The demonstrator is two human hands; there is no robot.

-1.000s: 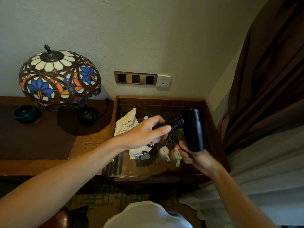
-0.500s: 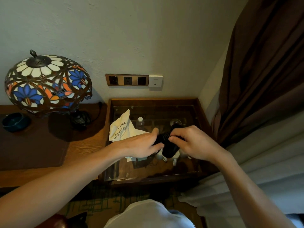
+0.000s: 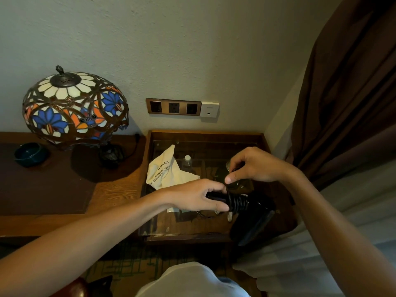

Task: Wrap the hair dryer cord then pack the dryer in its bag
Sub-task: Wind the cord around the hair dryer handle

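The black hair dryer hangs over the glass-topped side table, barrel pointing down to the right. My left hand grips its handle, where the black cord is wound in several tight turns. My right hand is just above the coils, pinching the cord's free end between thumb and fingers. The cream cloth bag with printed lettering lies crumpled on the glass at the left of the side table, behind my left hand.
A stained-glass lamp and a dark bowl stand on the wooden desk to the left. A wall socket strip is above the side table. Brown curtains hang at the right. A small bottle shows under the glass.
The dryer has turned so its barrel now points down right. My right hand has lifted off the handle and now pinches the cord above the coils. The view has shifted slightly.
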